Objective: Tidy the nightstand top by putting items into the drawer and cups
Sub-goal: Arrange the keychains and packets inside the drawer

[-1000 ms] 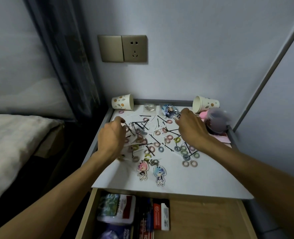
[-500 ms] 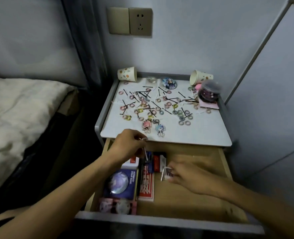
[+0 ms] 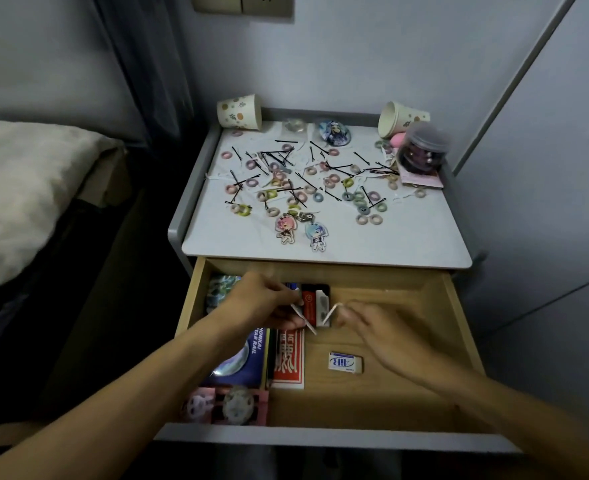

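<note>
Hands are now working inside the open drawer (image 3: 355, 403), off the desk (image 3: 390, 244); left hand (image 3: 262, 303) fingers are pinching a white strip (image 3: 303, 318), right hand (image 3: 383, 334) fingers are pinching a second strip (image 3: 331, 312).

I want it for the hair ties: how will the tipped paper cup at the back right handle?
Lying on its side, the paper cup would probably roll in a curve if nudged. It looks thin and empty, so likely light and easily crushed.
</note>
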The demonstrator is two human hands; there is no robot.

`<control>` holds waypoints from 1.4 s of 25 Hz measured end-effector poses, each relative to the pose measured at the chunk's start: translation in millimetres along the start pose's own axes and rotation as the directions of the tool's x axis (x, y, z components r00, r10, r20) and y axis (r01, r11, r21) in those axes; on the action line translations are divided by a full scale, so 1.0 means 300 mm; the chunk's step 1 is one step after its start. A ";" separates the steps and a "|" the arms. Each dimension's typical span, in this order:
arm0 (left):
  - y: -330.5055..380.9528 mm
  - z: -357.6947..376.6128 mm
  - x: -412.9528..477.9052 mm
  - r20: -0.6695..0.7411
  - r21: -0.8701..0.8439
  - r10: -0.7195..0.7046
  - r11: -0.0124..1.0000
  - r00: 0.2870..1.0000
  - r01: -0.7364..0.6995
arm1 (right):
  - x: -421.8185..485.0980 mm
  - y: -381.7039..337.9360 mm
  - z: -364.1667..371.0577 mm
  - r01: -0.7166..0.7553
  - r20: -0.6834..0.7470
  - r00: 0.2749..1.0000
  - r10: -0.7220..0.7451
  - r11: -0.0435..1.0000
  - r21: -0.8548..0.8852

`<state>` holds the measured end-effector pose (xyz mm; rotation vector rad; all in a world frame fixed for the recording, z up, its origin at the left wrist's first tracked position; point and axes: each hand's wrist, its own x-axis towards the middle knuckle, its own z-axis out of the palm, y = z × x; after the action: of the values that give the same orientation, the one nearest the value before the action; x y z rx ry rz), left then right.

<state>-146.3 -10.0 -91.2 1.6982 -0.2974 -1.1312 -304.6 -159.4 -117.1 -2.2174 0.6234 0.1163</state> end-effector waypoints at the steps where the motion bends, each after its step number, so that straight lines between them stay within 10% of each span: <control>1: 0.006 0.011 -0.005 0.017 -0.054 -0.029 0.998 0.999 0.030 | -0.006 -0.025 -0.020 0.019 -0.087 0.996 -0.013 0.997 0.068; 9: 0.024 0.084 -0.003 0.188 -0.491 -0.093 0.853 0.978 0.176 | 0.013 -0.115 0.007 0.305 -0.208 0.918 -0.337 0.937 -0.171; 23: 0.012 0.070 -0.019 0.165 -0.507 -0.077 0.848 0.983 0.151 | 0.011 -0.088 -0.008 0.290 -0.222 0.913 -0.342 0.927 -0.238; 25: 0.015 0.057 -0.013 0.122 -0.469 -0.049 0.877 0.991 0.102 | 0.014 -0.080 -0.019 0.113 -0.194 0.975 -0.109 0.994 0.011; 28: 0.025 0.049 -0.018 0.071 -0.384 -0.007 0.923 0.997 0.034 | 0.016 -0.083 -0.046 -0.118 0.044 0.993 0.114 0.808 0.577; 35: 0.028 0.062 -0.030 0.015 -0.278 0.034 0.960 0.999 -0.029 | 0.020 -0.088 -0.052 -0.108 -0.007 0.989 0.149 0.749 0.653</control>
<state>-163.3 -19.2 -79.9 1.4308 -0.1676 -1.1106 -288.7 -158.7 -90.2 -1.4961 0.7186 -0.0911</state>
